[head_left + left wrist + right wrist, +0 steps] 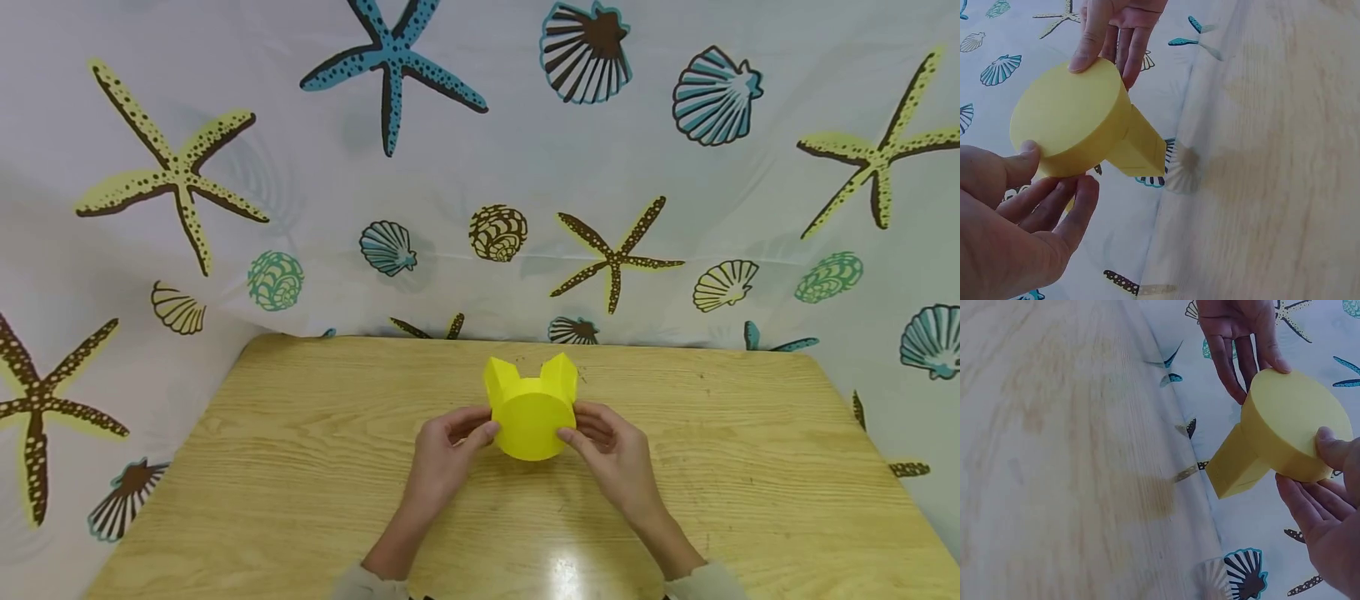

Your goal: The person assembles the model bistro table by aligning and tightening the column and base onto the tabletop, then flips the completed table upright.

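Note:
A yellow object made of a thick round disc (pixel 532 425) with two angular, block-like prongs on its far edge is held up between both hands over the table. My left hand (pixel 444 454) grips the disc's left edge, thumb on the flat round face and fingers behind. On the opposite edge, my right hand (pixel 618 454) pinches it the same way. The flat face is turned toward the head camera. In the left wrist view the disc (pixel 1069 109) shows its smooth face and one prong (pixel 1138 147); the right wrist view shows a prong (pixel 1235 465) too.
A light wood-grain table (pixel 300 467) lies beneath the hands, with a bright reflection near its front. Behind it and at both sides hangs a white cloth (pixel 450 183) printed with starfish and shells, meeting the table's back edge.

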Demonstrator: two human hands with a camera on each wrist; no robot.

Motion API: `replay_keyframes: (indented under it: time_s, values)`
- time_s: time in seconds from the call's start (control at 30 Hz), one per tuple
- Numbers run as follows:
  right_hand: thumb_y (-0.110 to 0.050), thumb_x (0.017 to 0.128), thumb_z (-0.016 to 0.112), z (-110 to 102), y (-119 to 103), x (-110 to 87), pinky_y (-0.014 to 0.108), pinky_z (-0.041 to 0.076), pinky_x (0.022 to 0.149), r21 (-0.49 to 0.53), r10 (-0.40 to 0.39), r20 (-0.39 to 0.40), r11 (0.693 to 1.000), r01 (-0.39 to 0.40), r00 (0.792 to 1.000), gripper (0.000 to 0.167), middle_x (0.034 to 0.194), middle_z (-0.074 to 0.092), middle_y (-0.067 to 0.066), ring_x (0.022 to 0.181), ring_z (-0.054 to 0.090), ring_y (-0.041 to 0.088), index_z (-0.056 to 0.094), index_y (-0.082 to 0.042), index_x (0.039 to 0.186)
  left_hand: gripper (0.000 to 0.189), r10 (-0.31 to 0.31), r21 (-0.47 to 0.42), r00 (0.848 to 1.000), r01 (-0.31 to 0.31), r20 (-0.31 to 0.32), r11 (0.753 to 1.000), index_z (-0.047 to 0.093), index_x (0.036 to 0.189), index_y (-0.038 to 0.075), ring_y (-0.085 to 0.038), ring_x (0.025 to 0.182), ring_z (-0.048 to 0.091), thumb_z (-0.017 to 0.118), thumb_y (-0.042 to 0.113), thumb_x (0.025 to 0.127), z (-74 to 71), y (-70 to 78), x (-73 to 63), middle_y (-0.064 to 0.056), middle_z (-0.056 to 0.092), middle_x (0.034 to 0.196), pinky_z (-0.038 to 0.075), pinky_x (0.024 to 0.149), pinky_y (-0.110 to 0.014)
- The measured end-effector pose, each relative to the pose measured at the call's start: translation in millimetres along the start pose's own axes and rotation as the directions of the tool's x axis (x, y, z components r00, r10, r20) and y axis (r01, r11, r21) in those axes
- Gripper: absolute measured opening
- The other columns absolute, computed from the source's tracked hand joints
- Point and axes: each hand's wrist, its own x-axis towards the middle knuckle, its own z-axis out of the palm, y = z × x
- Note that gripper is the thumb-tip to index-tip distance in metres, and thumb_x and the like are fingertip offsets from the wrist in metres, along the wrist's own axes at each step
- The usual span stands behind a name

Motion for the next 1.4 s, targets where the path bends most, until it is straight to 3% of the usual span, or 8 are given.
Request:
replay_keyframes:
  time_s: [0.13,0.27,0.43,0.7,0.93,1.13,1.4]
  values:
    - [-0.012,0.089,0.081,4,-1,-1.8,0.03,0.061,0.084,0.054,0.034,-0.012,0.998,-0.033,0.999,0.036,0.114,0.074,0.012,0.102,0.072,0.024,0.068,-0.001,0.121,0.024,-0.03,-0.054,0.999,0.027,-0.044,0.998,0.072,0.118,-0.001,-0.027,0.102,0.072,0.071,0.012,0.098,3.6,-2.8,-1.1,-0.016,0.07,0.115,0.061,0.087,-0.036]
    - [-0.013,0.088,0.082,6,-1,-1.8,0.033,0.062,0.08,0.055,0.02,-0.009,0.998,-0.019,1.0,0.038,0.114,0.072,0.011,0.098,0.072,0.025,0.066,-0.003,0.121,0.023,-0.035,-0.111,0.997,0.027,-0.067,0.993,0.069,0.119,-0.003,-0.029,0.101,0.073,0.068,0.01,0.1,6.8,-5.6,-1.7,-0.018,0.066,0.116,0.061,0.087,-0.04]
    - [-0.011,0.09,0.08,2,-3,0.0,0.035,0.063,0.076,0.052,0.004,0.073,0.999,-0.008,0.997,0.04,0.116,0.064,0.015,0.094,0.074,0.024,0.062,-0.005,0.126,0.017,0.013,-0.047,0.996,-0.017,-0.083,0.999,0.067,0.116,0.003,-0.022,0.096,0.073,0.068,0.01,0.1,10.1,-4.5,-4.2,-0.011,0.065,0.118,0.061,0.087,-0.042]
    - [-0.008,0.095,0.075,-10,-5,3.2,0.043,0.063,0.074,0.046,-0.015,0.16,0.999,0.008,0.987,0.042,0.139,0.055,0.016,0.093,0.075,0.028,0.058,-0.008,0.133,0.021,0.092,0.057,0.994,-0.089,-0.05,0.994,0.067,0.121,0.008,-0.018,0.092,0.071,0.068,0.01,0.1,13.2,1.0,-3.9,-0.008,0.06,0.117,0.062,0.084,-0.038]
    - [-0.009,0.098,0.071,-7,1,2.2,0.046,0.062,0.078,0.116,0.0,0.204,0.993,-0.025,0.979,0.049,0.145,0.053,0.017,0.099,0.074,0.029,0.055,-0.012,0.144,0.034,0.11,0.027,0.994,-0.11,-0.024,0.994,0.067,0.131,0.011,-0.025,0.098,0.071,0.071,0.008,0.097,10.1,-1.6,-1.9,-0.01,0.062,0.122,0.061,0.085,-0.032]
    - [-0.01,0.1,0.068,-6,7,-1.6,0.044,0.063,0.076,0.091,-0.017,0.2,0.996,-0.001,0.98,0.043,0.148,0.055,0.014,0.095,0.075,0.022,0.06,-0.008,0.142,0.045,0.081,-0.034,0.996,-0.079,0.037,0.996,0.065,0.136,0.011,-0.03,0.106,0.069,0.077,0.009,0.092,9.2,-9.3,-0.1,-0.012,0.059,0.13,0.06,0.088,-0.029]
    - [-0.014,0.101,0.068,-5,9,-3.4,0.041,0.064,0.072,0.056,0.016,0.181,0.998,-0.026,0.983,0.042,0.145,0.058,0.014,0.089,0.076,0.021,0.062,-0.007,0.141,0.046,0.055,-0.025,0.998,-0.054,0.042,0.998,0.064,0.139,0.01,-0.031,0.108,0.068,0.076,0.013,0.095,11.8,-16.2,-0.5,-0.011,0.059,0.13,0.059,0.09,-0.029]
